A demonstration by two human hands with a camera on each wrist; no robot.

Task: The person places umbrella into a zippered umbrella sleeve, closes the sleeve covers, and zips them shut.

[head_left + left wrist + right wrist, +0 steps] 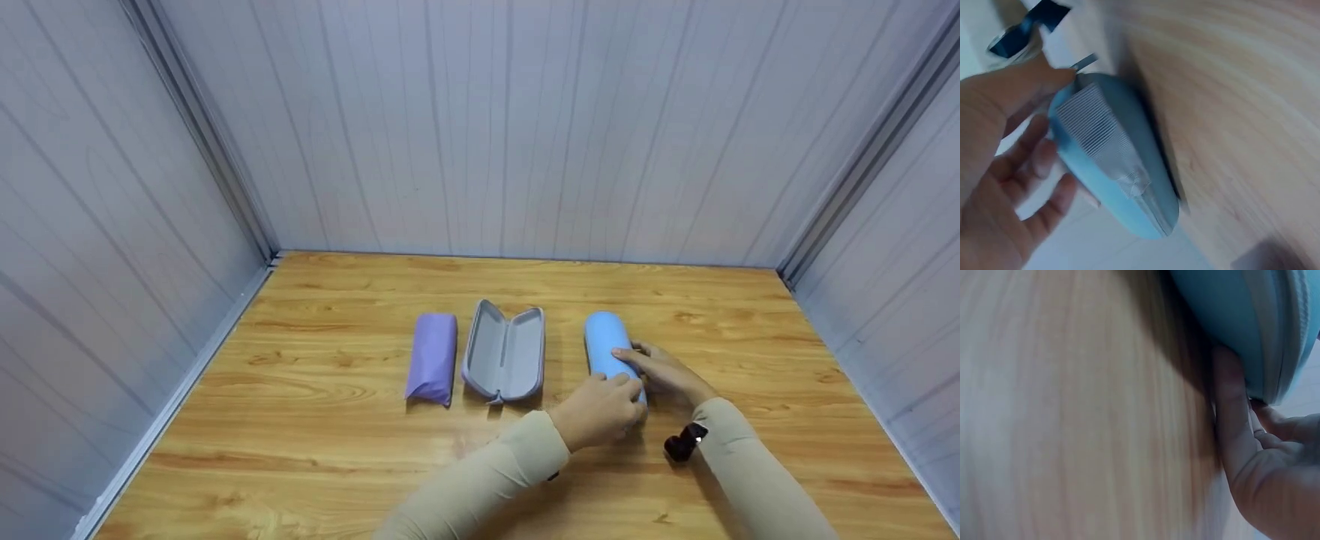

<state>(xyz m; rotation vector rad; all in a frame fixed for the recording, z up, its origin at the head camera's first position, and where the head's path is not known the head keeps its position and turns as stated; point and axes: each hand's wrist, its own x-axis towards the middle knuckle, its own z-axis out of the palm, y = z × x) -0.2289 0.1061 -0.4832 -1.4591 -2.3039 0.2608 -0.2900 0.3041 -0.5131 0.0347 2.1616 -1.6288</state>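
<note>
A closed blue glasses case (606, 337) with a zipper lies on the wooden table, right of centre. My left hand (602, 409) is at its near end. In the left wrist view, the thumb and curled fingers pinch by a small metal zipper pull (1085, 62) at the end of the blue case (1109, 185); the exact grip is partly hidden. My right hand (666, 373) holds the case from the right side, thumb on top. In the right wrist view, fingers (1231, 399) lie against the case's lower side, close to the table.
Left of the blue case, a grey-lined glasses case (504, 356) stands unzipped and spread apart. Beside it lies a purple pouch (433, 356), flat on the table (322, 450). Pale panel walls (487, 150) enclose the table at the back and both sides.
</note>
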